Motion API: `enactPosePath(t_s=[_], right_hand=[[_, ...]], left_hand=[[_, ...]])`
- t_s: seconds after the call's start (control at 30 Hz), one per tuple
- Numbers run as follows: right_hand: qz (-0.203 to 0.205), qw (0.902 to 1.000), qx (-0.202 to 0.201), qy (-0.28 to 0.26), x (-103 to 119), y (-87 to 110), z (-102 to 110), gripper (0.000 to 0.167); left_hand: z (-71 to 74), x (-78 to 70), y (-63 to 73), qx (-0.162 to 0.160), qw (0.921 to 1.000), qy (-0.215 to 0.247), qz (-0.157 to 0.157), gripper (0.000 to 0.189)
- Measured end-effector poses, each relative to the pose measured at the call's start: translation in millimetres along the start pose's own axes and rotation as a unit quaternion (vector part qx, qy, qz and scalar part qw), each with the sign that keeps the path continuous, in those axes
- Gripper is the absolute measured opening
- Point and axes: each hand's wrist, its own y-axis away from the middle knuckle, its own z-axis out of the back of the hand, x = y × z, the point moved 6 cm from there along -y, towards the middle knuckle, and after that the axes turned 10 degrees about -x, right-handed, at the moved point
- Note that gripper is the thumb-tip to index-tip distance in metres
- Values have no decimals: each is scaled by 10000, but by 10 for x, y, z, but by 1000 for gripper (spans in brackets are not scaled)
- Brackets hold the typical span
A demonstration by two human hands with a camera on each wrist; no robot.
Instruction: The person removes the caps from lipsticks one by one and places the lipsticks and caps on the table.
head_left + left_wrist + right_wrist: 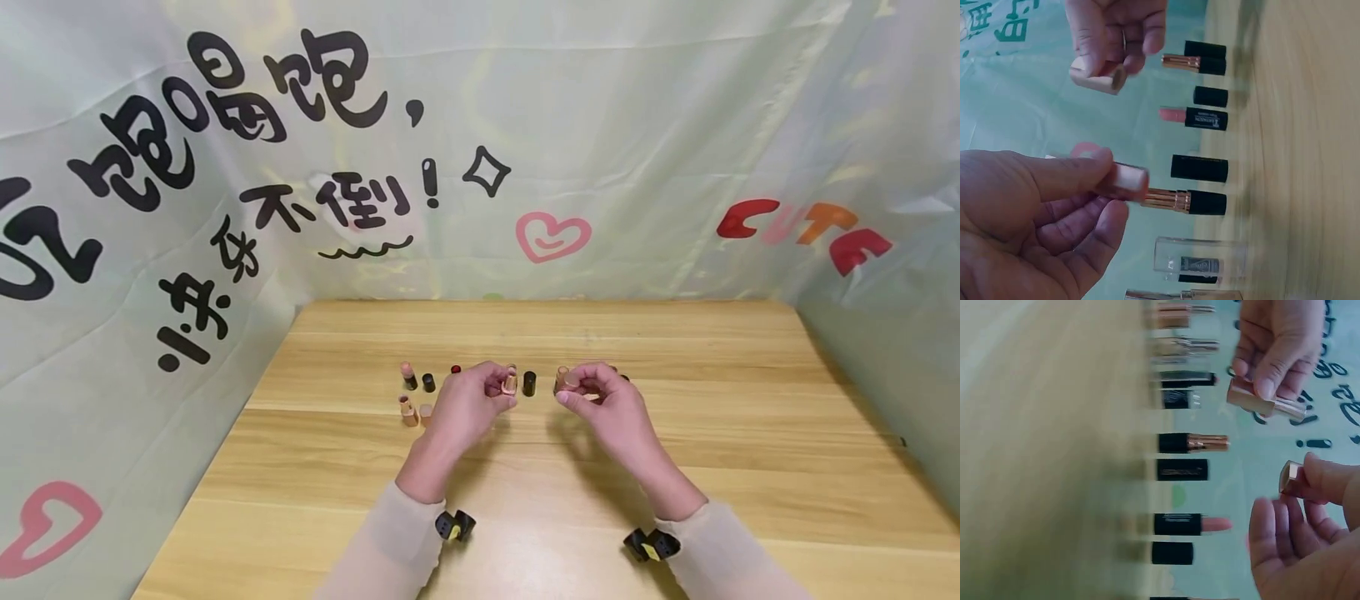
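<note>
My left hand [467,404] pinches a rose-gold lipstick [1252,400] between thumb and fingers, its slim metal inner tube uncovered. Across from it, my right hand [615,412] holds a matching rose-gold lipstick cap [1099,80] by thumb and fingertips. Cap and lipstick are apart, both held up in front of the row on the table. Between the hands in the head view stands a black cap [529,383]. Behind the fingers, the right wrist view shows a black-based lipstick with a gold tube [1192,443] and a pink lipstick [1192,524], both uncapped.
More lipsticks stand on the wooden table [525,492] to the left: a pink one [408,376], a small black cap [428,382] and a rose-gold one [408,411]. A clear cap [1169,253] shows in the left wrist view. Printed cloth [637,167] walls the back and sides.
</note>
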Motion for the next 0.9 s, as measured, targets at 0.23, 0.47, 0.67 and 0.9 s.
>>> enactPosePath(t_s=[0.23,0.47,0.67,0.9], right_hand=[[359,9941,423,936,-69,56,-220,23],[432,9791,835,1805,-84,71,-398,18],[598,9652,914,2375,-69,48,-485,15],[812,9527,1008,2750,-74,37,-554,14]], left_hand=[[-83,29,3,294,9974,-655,61,26],[-214,21,49,410,9912,-1256,-114,41],[-275,40,55,442,9880,-1479,-50,42],[-328,48,45,539,9860,-1578,-33,32]])
